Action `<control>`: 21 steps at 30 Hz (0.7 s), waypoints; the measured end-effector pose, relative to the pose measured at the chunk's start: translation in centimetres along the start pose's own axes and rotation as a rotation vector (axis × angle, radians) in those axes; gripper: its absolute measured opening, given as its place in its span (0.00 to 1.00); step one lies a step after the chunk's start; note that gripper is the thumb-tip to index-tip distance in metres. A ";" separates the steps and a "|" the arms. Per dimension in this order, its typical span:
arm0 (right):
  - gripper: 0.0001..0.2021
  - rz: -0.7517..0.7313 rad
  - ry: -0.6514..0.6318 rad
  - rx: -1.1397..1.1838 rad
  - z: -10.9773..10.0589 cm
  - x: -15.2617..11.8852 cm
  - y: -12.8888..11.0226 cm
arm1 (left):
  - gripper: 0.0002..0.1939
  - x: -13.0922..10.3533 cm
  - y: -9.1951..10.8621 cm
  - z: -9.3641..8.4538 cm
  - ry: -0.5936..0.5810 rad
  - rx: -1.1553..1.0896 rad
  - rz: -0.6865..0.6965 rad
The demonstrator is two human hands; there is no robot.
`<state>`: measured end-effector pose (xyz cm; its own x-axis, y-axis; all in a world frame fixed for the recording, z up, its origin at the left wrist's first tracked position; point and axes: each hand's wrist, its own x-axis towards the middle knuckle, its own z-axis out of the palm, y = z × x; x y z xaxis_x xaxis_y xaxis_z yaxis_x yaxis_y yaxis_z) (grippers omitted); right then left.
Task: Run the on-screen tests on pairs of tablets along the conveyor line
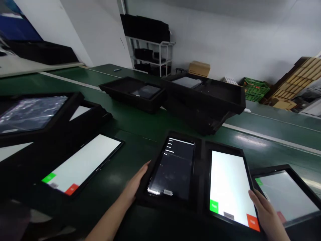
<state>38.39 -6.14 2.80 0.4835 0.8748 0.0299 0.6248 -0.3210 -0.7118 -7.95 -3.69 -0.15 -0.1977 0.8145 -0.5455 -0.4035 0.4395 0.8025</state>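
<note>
Well apart, the left hand (135, 183) and right hand (263, 208) flank a black tray (202, 187).

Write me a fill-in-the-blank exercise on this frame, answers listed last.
1. The left hand is at the ____ edge of the black tray.
2. In that tray, the tablet nearer the right hand has a mostly ____ screen.
3. That screen's lower-left square is ____.

Missing words: left; white; green.

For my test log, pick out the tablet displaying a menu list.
The dark-screened tablet beside the left hand; it alone shows stacked white text lines.
</note>
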 end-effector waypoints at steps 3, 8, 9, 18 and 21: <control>0.39 -0.009 -0.081 -0.085 2.1 0.7 1.0 | 0.29 0.2 -0.7 1.8 -0.061 -0.125 -0.040; 0.29 -0.613 0.146 -0.241 2.6 -0.2 -4.0 | 0.31 -3.0 -3.4 1.7 -0.100 -0.216 0.035; 0.23 -0.718 0.131 -0.247 3.3 -0.7 -5.9 | 0.31 -3.7 -3.6 1.9 -0.103 -0.227 0.049; 0.20 -1.044 -0.191 -0.362 14.7 -0.8 -14.6 | 0.29 -2.8 -2.9 0.4 -0.122 -0.311 0.006; 0.19 -1.027 -0.176 -0.342 14.9 -0.4 -13.8 | 0.32 -2.1 -3.0 -0.5 -0.136 -0.298 -0.003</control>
<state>20.44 3.35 2.20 -0.4419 0.8140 0.3771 0.8303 0.5303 -0.1717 -6.77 -6.89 -1.56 -0.0831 0.8654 -0.4941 -0.6514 0.3281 0.6842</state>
